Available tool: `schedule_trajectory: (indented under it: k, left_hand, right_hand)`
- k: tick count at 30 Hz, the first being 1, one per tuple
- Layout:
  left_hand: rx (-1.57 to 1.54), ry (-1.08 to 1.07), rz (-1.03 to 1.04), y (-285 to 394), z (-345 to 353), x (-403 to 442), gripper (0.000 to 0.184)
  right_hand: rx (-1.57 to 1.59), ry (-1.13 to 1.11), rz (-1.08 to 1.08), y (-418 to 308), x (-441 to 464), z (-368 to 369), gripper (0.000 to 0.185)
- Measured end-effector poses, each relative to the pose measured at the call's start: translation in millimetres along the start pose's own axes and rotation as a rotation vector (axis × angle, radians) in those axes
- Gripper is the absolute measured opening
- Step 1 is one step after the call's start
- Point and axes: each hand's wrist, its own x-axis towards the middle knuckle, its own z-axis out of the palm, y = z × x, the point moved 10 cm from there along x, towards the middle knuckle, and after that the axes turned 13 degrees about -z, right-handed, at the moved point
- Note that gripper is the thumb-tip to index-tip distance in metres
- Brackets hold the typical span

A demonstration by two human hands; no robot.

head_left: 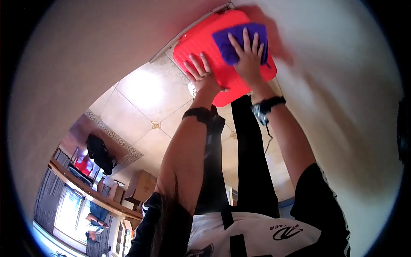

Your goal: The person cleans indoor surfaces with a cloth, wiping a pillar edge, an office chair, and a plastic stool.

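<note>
A red, rounded rectangular object [199, 38] with a ribbed top stands in front of me; its exact kind does not show. Across its upper right part lies a purple cloth [222, 42]. My right hand [248, 58] presses flat on the cloth with fingers spread. To the left, my left hand [202, 76] rests on the bare red surface, its fingers apart and holding nothing. Both wrists wear black straps, and the right one carries a small device [260, 113] with a cord.
A pale wall [342, 111] rises close on the right, another surface on the left. Tiled floor [132, 103] spreads below. Farther back are a black bag [98, 152], a cardboard box [140, 187] and another person [96, 225].
</note>
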Motion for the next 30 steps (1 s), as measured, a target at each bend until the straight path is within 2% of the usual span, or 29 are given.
schedule_trajectory:
  k: [3, 5, 6, 8, 10, 12, 13, 16, 18, 20, 22, 24, 25, 27, 28, 30]
  left_hand:
    - [-0.045, 0.047, 0.038, 4.0, -3.4, 0.8, 0.150]
    - [-0.059, 0.061, 0.026, 2.9, -1.8, 1.2, 0.150]
    - [-0.063, 0.078, 0.027, 3.6, -4.2, -0.3, 0.151]
    - [0.053, 0.002, -0.005, 2.6, -4.3, -3.9, 0.136]
    - [0.150, -0.099, 0.118, 13.1, 18.0, 0.4, 0.102]
    - [0.163, -0.083, 0.109, 7.2, 19.6, 10.9, 0.102]
    - [0.184, -0.071, 0.102, 4.2, 23.9, 18.3, 0.102]
    - [0.250, -0.067, 0.096, 7.2, 44.0, 18.6, 0.103]
    - [0.174, -0.161, -0.010, -0.4, 21.8, 6.6, 0.132]
    - [0.017, 0.022, -0.046, -2.1, -3.3, -0.7, 0.143]
    - [-0.010, 0.004, -0.064, -3.0, -2.4, 2.4, 0.147]
    - [-0.035, 0.011, -0.039, -1.3, -3.0, 1.2, 0.147]
    - [-0.010, -0.038, -0.069, -2.0, -5.0, -1.3, 0.146]
    - [-0.017, -0.050, -0.068, -0.7, -5.3, -2.2, 0.146]
    - [-0.013, -0.052, -0.067, -0.8, -5.0, -2.4, 0.146]
    - [-0.027, -0.028, -0.057, -1.2, -5.9, -1.0, 0.145]
  right_hand:
    - [-0.013, 0.064, 0.014, 10.4, 48.8, 10.1, 0.068]
    - [0.000, 0.081, 0.058, 5.2, 69.7, 11.4, 0.060]
    - [-0.063, -0.005, 0.054, -7.9, 77.3, 18.3, 0.058]
    - [-0.026, -0.184, -0.051, -51.5, 84.7, 40.2, 0.052]
    - [0.159, -0.244, -0.184, -105.1, 79.7, 60.5, 0.049]
    - [0.332, -0.342, -0.325, -143.1, 74.5, 76.0, 0.042]
    - [0.298, -0.378, -0.394, -153.2, 75.5, 78.8, 0.041]
    - [0.350, -0.396, -0.541, -143.3, 69.3, 75.8, 0.044]
    - [0.243, -0.310, -0.576, -110.1, 71.8, 53.5, 0.050]
    - [0.092, -0.219, -0.501, -58.1, 75.0, 23.8, 0.056]
    - [0.038, -0.036, -0.390, -5.5, 74.8, 0.9, 0.054]
    - [0.216, 0.083, -0.327, 39.0, 68.0, -4.6, 0.051]
    - [0.216, 0.072, -0.334, 41.0, 62.4, -4.8, 0.051]
    - [0.546, 0.115, -0.143, 66.9, 51.4, -4.4, 0.040]
    - [0.542, 0.107, -0.150, 71.2, 40.1, -0.5, 0.040]
    - [0.731, 0.101, 0.205, 104.0, 5.2, 22.3, 0.034]
